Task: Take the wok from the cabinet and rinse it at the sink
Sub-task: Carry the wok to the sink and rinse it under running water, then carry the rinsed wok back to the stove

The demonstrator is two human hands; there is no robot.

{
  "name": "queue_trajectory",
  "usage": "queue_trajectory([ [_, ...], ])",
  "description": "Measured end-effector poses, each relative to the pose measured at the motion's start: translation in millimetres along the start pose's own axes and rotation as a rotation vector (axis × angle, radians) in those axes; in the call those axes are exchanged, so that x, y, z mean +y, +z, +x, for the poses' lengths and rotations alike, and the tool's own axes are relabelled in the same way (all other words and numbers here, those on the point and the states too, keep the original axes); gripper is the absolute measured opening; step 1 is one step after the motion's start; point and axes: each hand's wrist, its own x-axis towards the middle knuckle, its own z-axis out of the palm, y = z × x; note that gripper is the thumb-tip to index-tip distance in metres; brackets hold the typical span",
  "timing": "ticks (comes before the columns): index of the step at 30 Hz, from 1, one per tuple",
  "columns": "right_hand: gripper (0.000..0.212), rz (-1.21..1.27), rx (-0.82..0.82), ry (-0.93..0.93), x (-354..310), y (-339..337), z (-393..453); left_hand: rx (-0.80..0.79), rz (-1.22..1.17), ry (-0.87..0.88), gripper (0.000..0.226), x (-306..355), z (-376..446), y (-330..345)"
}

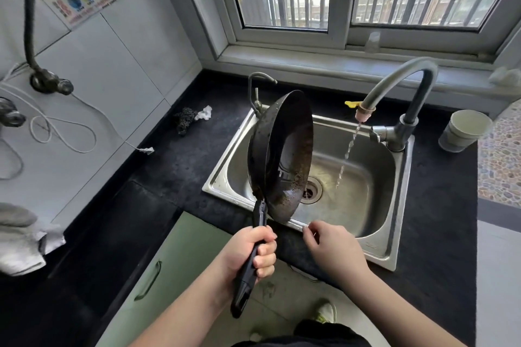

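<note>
Wok [282, 155]: being held tilted over the sink [394, 251] by its handle, clenched in the left hand [249, 252].
Right hand [334, 248]: released, grasping nothing.
Tap [394, 87]: running, missing the wok.
Left: rinsing being finished, seemingly.

Wok [284, 155] tilted over sink [389, 245] left side, faucet [406, 110] behind-right.

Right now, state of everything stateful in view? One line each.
wok: tipped on edge over the sink, inside faces the tap, not under the stream
tap: running, thin stream
sink: drain open, basin not filling
left hand: grips the wok handle
right hand: holds nothing, fingers loosely curled at the sink's front rim
cabinet door: closed
window: state unclear
cup: upright, contents not visible
</note>
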Motion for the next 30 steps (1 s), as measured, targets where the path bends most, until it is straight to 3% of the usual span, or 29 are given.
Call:
queue_trajectory([
  [6, 0.034, -0.027, -0.004, -0.038, -15.3, 0.1, -11.9, -0.038, 0.065, 0.062, 0.039, -10.2, -8.7, -6.6],
  [15, 0.034, 0.110, -0.036, -0.011, -31.7, 4.1, -54.3, 0.028, 0.353, 0.192, 0.032, -16.1, -20.6, -19.4],
  [24, 0.039, 0.808, -0.301, 0.172, -87.2, 11.3, -144.3, 0.064, 0.457, 0.361, 0.039, -50.8, -70.2, -30.2],
  [27, 0.034, 0.845, -0.406, 0.210, -106.2, 16.7, -182.2, 0.084, 0.395, 0.418, 0.036, -76.7, -91.9, -45.0],
  [30, 0.042, 0.816, -0.525, 0.245, -119.7, 21.6, -212.6, 0.103, 0.305, 0.441, 0.034, -102.9, -114.5, -60.5],
])
